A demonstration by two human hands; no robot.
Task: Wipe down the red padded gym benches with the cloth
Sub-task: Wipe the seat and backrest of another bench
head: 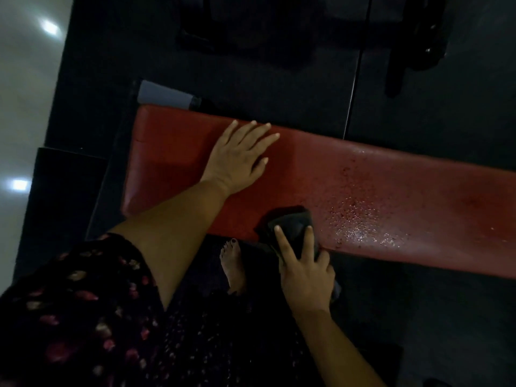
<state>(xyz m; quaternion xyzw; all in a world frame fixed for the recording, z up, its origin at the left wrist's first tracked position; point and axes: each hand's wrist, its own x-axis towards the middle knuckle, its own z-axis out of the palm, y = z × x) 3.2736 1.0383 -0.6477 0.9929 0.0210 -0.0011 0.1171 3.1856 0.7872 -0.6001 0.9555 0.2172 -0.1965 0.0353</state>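
Note:
A long red padded bench (405,191) runs from the centre left to the right edge. Water droplets (357,219) speckle its middle part. My left hand (240,157) lies flat on the dry left part of the pad, fingers spread and straight. My right hand (304,272) holds a dark cloth (293,224) at the bench's near edge, just left of the wet patch. Two fingers stretch over the cloth and press it down, while the thumb and other fingers curl round it. Part of the cloth hangs below the hand.
A grey bench foot (164,94) sticks out behind the bench's left end. Black gym equipment (251,29) and a black frame (413,43) stand beyond on dark floor mats. White tile floor (22,93) lies at the left. My bare foot (233,266) stands under the near edge.

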